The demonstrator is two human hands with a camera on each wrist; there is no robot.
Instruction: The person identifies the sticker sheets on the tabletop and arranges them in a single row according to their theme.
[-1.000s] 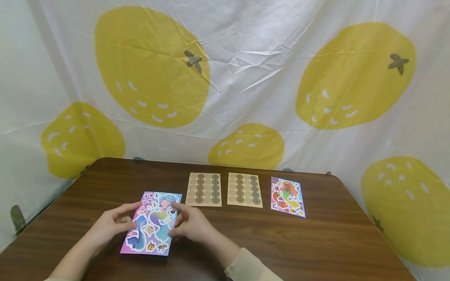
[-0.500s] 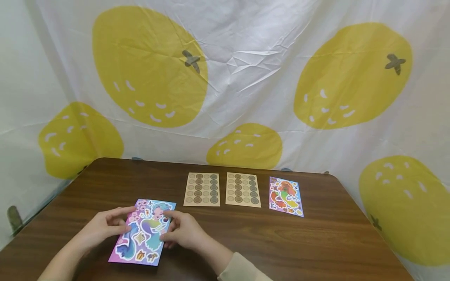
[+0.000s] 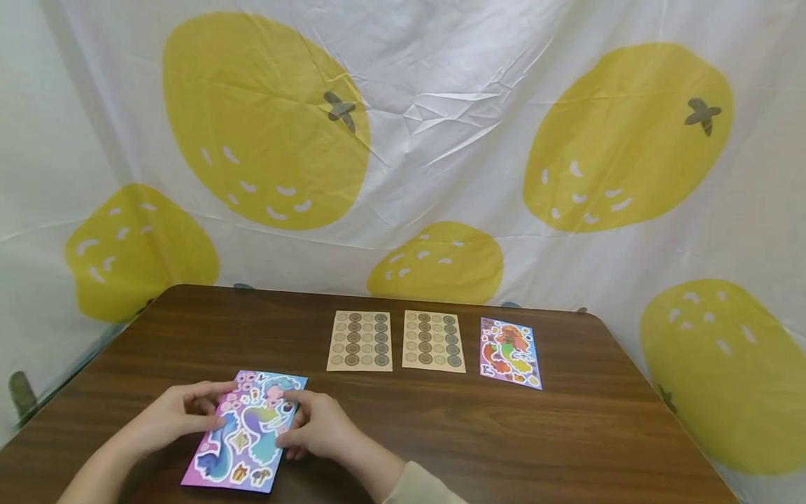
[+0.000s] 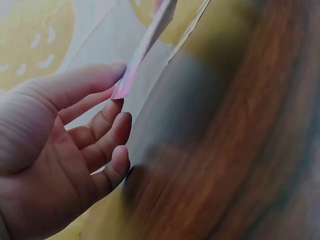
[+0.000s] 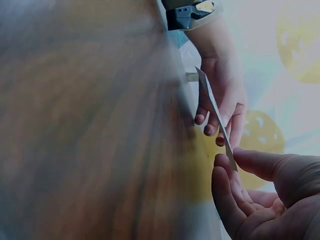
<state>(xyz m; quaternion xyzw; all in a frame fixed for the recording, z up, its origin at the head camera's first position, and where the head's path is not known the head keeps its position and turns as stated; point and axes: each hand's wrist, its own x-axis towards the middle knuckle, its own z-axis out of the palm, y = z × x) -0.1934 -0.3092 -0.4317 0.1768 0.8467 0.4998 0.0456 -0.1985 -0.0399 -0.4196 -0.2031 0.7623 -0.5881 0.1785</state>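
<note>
A mermaid sticker sheet (image 3: pixel 241 441), pink to blue with white-edged stickers, is held at the front left, tilted, just above the dark wood table. My left hand (image 3: pixel 165 418) pinches its left edge between thumb and fingers. On the opposite edge my right hand (image 3: pixel 324 425) has its thumb and fingers pinched round the sheet. Seen almost edge-on in the left wrist view, the thin sheet (image 4: pixel 145 47) sits under the thumb, the other fingers loosely bent below. The right wrist view shows the sheet (image 5: pixel 216 110) spanning both hands, clear of the tabletop.
Two beige sheets of round stickers, a left one (image 3: pixel 360 341) and a right one (image 3: pixel 433 341), lie side by side at the back of the table (image 3: pixel 567 434). To their right lies another mermaid sheet (image 3: pixel 511 353). A lemon-print curtain (image 3: pixel 441 154) hangs behind.
Both hands have drawn the mermaid sticker sheet toward the front left, nearer the body, keeping their grip on its two edges. The other sheets have stayed on the table.
</note>
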